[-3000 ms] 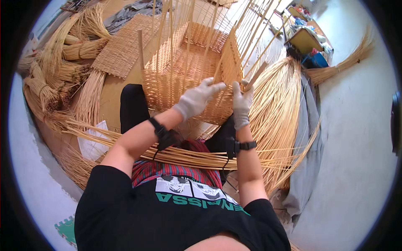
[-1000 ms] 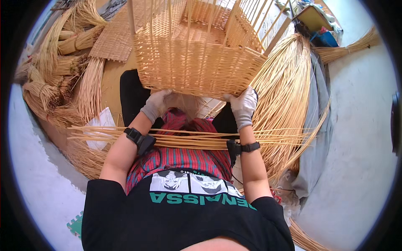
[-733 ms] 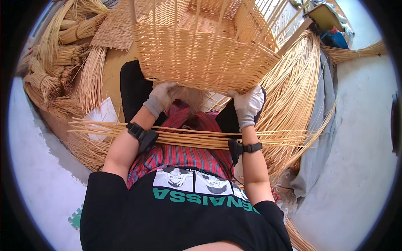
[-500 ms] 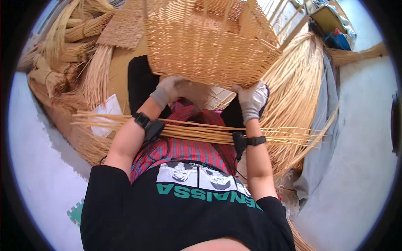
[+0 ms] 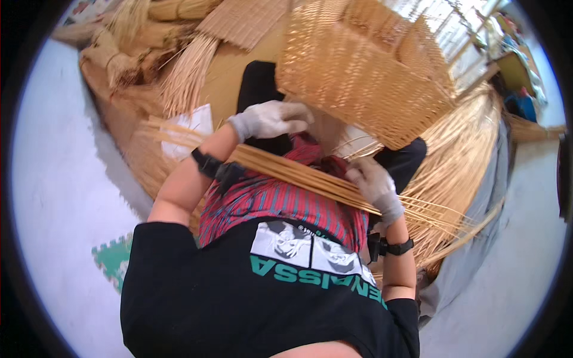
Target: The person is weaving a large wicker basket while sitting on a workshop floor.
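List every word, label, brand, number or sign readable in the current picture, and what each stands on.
Large green capitals on the black shirt: upside down in this view; legible in part, wording not copied here.
Small print by the shirt's white picture panels: too small and blurred to read.
Woven basket: no lettering visible.

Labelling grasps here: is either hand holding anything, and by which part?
Left hand: no hold visible, just below the woven basket. Right hand: cannot tell; blurred, overlapping the bundle of canes near one end.
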Available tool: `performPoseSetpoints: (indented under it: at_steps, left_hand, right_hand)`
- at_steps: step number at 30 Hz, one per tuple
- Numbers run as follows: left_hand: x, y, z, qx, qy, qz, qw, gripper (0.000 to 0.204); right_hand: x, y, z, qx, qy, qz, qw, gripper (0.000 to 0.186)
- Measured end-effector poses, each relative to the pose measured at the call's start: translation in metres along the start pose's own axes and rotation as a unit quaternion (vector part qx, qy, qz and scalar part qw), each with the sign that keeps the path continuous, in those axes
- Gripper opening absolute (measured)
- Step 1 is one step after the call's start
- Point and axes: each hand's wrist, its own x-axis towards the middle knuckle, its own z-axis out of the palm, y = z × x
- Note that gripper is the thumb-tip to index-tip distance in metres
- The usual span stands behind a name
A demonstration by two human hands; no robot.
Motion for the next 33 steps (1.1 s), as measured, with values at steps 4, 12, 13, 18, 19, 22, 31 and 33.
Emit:
performPoseSetpoints:
  at_steps: [4,12,13,18,19,22,31,33]
  left_hand:
    - [0.021,0.028,0.002,0.076,0.006,0.09,0.993,0.037]
    - [0.025,0.049,-0.057,0.099,0.233,0.092,0.963,0.03]
    - [0.027,0.058,-0.066,0.096,0.337,0.101,0.931,0.029]
    - [0.079,0.133,-0.018,0.048,0.312,0.284,0.905,0.019]
    - [0.09,0.147,0.003,0.07,0.27,0.324,0.904,0.017]
    - [0.116,0.161,0.02,-0.057,0.222,0.289,0.929,0.016]
    - [0.152,0.16,0.017,-0.125,0.431,0.184,0.875,0.038]
    - [0.16,0.158,0.023,-0.025,0.424,0.131,0.896,0.051]
  right_hand:
    - [-0.001,0.0,-0.013,-0.154,-0.128,-0.099,0.975,0.026]
    - [-0.049,0.016,-0.168,-0.253,0.602,-0.061,0.755,0.011]
    - [-0.052,0.013,-0.178,-0.227,0.715,-0.017,0.661,0.012]
    - [-0.029,-0.039,-0.142,0.256,0.358,-0.075,0.895,0.036]
    - [-0.021,-0.054,-0.132,0.189,0.262,-0.147,0.935,0.039]
    - [-0.013,-0.059,-0.146,0.31,0.376,-0.144,0.861,0.03]
    - [-0.023,0.029,-0.237,0.456,0.544,-0.2,0.676,0.011]
    - [-0.015,0.028,-0.234,0.482,0.543,-0.169,0.666,0.012]
